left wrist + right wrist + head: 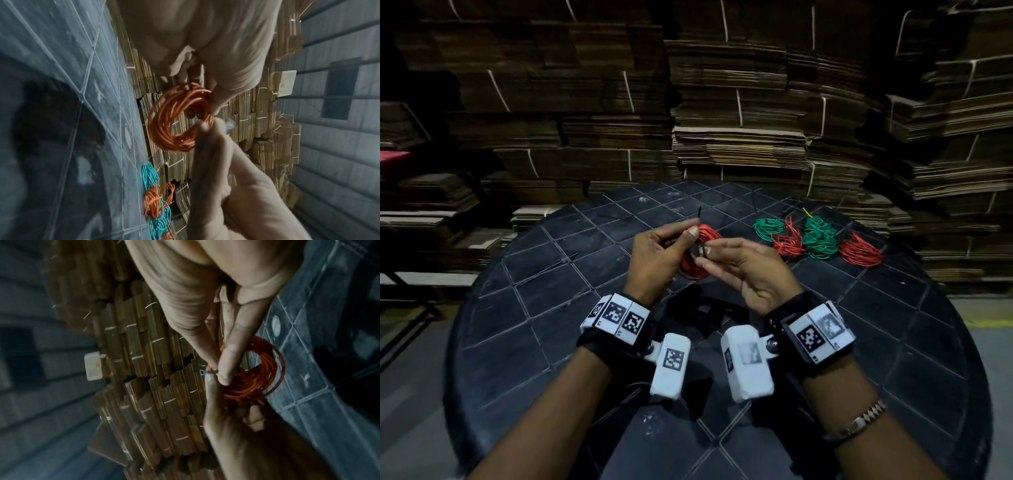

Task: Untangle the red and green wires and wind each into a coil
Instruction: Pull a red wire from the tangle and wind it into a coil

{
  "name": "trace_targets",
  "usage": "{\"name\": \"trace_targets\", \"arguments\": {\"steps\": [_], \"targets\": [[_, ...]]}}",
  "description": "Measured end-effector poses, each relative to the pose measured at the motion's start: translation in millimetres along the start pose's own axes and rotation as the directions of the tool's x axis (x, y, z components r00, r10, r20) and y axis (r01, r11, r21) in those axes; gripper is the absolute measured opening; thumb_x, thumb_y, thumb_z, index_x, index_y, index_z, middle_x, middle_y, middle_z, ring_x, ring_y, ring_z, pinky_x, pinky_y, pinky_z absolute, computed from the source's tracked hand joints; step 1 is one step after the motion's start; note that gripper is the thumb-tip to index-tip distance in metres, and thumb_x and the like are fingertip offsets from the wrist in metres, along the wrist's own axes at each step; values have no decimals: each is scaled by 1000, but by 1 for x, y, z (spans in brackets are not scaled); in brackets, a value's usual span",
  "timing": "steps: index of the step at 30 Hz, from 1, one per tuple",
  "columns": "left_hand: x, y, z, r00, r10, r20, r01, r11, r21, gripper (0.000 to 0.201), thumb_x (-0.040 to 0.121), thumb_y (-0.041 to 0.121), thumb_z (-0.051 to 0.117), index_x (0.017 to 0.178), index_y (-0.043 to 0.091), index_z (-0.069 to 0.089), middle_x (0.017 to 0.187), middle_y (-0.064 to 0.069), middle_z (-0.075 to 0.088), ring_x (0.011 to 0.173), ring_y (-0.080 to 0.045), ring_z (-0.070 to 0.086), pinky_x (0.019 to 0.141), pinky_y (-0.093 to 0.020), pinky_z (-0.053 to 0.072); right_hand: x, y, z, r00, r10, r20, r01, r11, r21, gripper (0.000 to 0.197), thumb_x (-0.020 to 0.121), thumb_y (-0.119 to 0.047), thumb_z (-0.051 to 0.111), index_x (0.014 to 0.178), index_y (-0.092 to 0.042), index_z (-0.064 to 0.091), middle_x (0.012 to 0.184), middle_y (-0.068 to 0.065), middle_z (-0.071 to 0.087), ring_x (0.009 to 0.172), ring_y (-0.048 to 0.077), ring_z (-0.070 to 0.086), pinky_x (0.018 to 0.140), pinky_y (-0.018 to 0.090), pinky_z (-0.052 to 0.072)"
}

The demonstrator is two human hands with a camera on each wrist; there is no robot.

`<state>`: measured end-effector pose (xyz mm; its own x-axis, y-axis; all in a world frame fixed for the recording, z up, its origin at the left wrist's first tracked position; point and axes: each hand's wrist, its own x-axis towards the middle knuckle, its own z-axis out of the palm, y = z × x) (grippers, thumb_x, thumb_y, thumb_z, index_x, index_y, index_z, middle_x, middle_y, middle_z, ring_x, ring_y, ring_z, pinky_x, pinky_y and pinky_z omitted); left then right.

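Both hands, my left hand [654,260] and right hand [748,270], pinch one red coil [700,251] above the counter [551,308]. Four finished coils [820,241] lie at my right side.

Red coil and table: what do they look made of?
Red coil: thin wire in smooth, slightly glossy sheath, probably plastic insulation; the loops bend freely. Table: dark moulded top with raised lattice lines, likely plastic, dusty and matte.
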<state>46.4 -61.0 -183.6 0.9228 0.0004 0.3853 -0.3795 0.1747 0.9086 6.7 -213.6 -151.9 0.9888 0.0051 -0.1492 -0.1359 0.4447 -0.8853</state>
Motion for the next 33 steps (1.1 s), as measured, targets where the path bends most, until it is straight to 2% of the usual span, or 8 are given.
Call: {"name": "trace_targets", "arguments": {"steps": [4, 8, 10, 14, 17, 21, 27, 33], "targets": [[0, 1, -1, 1000, 9, 15, -8, 1000, -9, 26, 96, 5, 70, 121, 0, 73, 113, -10, 78, 110, -21, 73, 96, -28, 57, -2, -12, -5, 985, 135, 108, -142, 988, 60, 23, 90, 6, 61, 110, 5, 72, 104, 21, 74, 88, 21, 75, 75, 25, 62], [-1, 0, -1, 999, 23, 30, -23, 1000, 13, 24, 97, 5, 69, 120, 0, 74, 115, -11, 77, 112, -22, 73, 100, -33, 56, -5, -20, -10, 968, 151, 199, -168, 983, 69, 34, 90, 6, 56, 122, 9, 67, 110, 19, 71, 94, 19, 72, 82, 28, 62], [-1, 0, 0, 998, 38, 39, -40, 999, 30, 23, 96, 5, 70, 118, 0, 74, 115, -11, 77, 112, -22, 72, 101, -35, 56, -6, -21, -11, 974, 98, 205, -107, 994, 34, 32, 89, 2, 66, 120, 8, 68, 107, 17, 72, 93, 18, 72, 81, 27, 62], [-1, -1, 1, 995, 84, 58, -90, 991, 101, 22, 95, 6, 72, 116, 1, 76, 114, -8, 78, 111, -18, 73, 99, -30, 56, -2, -15, -10, 994, -101, 39, 106, 980, -166, 22, 84, -7, 79, 104, 2, 74, 87, 12, 70, 68, 11, 65, 56, 18, 55], [0, -3, -1, 992, 101, 76, -114, 975, 193, 21, 95, 10, 74, 115, 5, 78, 114, -3, 78, 109, -13, 73, 99, -32, 56, 2, -11, -10, 968, -247, -42, 222, 922, -317, 13, 88, -9, 76, 97, 2, 76, 78, 13, 68, 59, 9, 59, 46, 17, 45], [0, -3, -2, 992, 65, 109, -90, 967, 239, 20, 93, 16, 76, 113, 11, 80, 112, 2, 78, 108, -12, 73, 101, -39, 56, 4, -11, -10, 945, -311, -103, 250, 888, -386, 9, 91, -3, 68, 91, 2, 76, 78, 14, 71, 53, 7, 56, 42, 17, 40], [-4, 3, 0, 986, 52, 157, -85, 975, 207, 20, 93, 17, 77, 113, 11, 79, 112, 2, 78, 108, -14, 73, 102, -42, 56, 6, -11, -10, 960, -271, -71, 236, 917, -321, 14, 94, -5, 63, 99, 4, 73, 73, 5, 65, 51, 5, 49, 41, 17, 32], [-6, 6, 1, 976, 71, 207, -112, 975, 190, 20, 94, 13, 75, 113, 10, 79, 114, -1, 77, 109, -15, 72, 101, -38, 56, 7, -17, -16, 994, -104, -16, 100, 985, -140, 12, 94, -10, 63, 87, -9, 72, 68, -2, 58, 53, 2, 42, 35, 13, 20]]}}
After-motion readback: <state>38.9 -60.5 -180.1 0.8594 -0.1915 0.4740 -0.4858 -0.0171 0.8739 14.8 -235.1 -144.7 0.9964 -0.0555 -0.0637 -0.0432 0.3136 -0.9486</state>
